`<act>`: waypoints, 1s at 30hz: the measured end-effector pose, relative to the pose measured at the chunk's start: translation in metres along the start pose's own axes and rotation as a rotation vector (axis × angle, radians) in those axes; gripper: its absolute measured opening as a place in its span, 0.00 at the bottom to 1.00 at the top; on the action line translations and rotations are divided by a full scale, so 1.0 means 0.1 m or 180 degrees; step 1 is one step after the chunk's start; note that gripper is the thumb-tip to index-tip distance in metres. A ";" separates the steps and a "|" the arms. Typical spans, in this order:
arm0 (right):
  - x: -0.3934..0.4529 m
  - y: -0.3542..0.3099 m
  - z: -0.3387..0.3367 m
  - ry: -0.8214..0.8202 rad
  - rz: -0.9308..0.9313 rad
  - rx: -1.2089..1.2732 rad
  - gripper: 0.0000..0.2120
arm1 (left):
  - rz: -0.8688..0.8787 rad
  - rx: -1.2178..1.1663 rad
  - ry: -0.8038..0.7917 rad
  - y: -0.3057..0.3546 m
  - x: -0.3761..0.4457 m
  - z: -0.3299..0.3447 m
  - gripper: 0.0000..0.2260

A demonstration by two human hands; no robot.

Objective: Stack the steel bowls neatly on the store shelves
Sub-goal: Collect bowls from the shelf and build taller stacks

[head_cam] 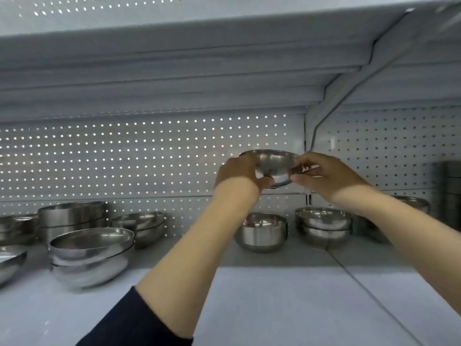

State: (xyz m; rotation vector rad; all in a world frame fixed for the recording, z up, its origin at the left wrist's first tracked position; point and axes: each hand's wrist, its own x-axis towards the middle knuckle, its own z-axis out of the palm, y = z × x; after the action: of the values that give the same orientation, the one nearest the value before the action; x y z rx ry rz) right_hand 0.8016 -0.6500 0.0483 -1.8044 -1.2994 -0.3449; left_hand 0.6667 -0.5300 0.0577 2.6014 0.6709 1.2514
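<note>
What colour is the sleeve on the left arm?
Dark navy, nearly black; the sleeve shows in the head view.

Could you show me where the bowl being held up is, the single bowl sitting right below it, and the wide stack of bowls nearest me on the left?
Held bowl (274, 162): head view, its steel side between both hands.
Single bowl (260, 233): head view, front wall.
Wide stack (91, 255): head view, side of the upper bowls.
</note>
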 end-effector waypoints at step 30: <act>-0.24 1.37 -0.19 -0.0398 0.0452 -0.0800 0.05 | 0.0423 0.0040 -0.0886 0.18 0.00 1.56 0.15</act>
State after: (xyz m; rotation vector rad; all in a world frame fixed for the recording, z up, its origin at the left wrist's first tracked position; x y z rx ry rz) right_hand 0.9155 -0.6912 -0.0218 -2.1473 -1.2476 -0.3331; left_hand 0.7931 -0.5404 -0.0345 2.7952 0.4629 0.8909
